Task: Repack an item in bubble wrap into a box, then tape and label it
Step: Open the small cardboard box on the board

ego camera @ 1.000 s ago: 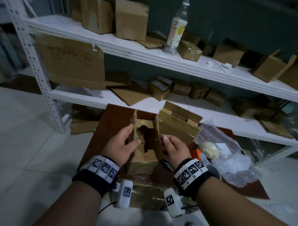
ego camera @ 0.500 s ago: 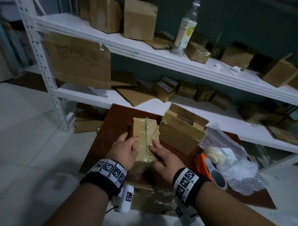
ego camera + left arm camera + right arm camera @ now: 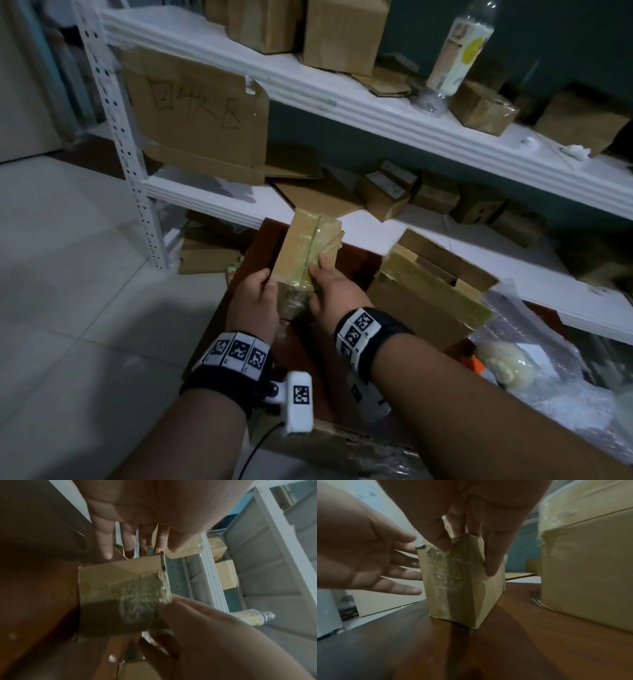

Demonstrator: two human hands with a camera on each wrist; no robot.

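Observation:
A small cardboard box [image 3: 306, 251] stands on the brown table [image 3: 214, 339], its flaps down and a shiny taped seam on top. My left hand [image 3: 255, 301] lies with straight fingers [image 3: 108, 543] against the box's left side. My right hand [image 3: 330, 291] rests on the near end, thumb on the taped top, fingers [image 3: 493, 561] straight down the side. In the right wrist view the box [image 3: 462, 585] fills the middle. A pale item [image 3: 507, 368] lies on bubble wrap [image 3: 548, 387] at the right.
A larger taped box [image 3: 428, 294] with open flaps stands just right of the small one. An orange tape dispenser [image 3: 474, 365] peeks out beside the bubble wrap. White shelves [image 3: 359, 113] with several boxes and a bottle [image 3: 455, 51] rise behind the table.
The small box was open between my hands a second ago. Its flaps are now down with the seam on top, and both hands have slid to its near end.

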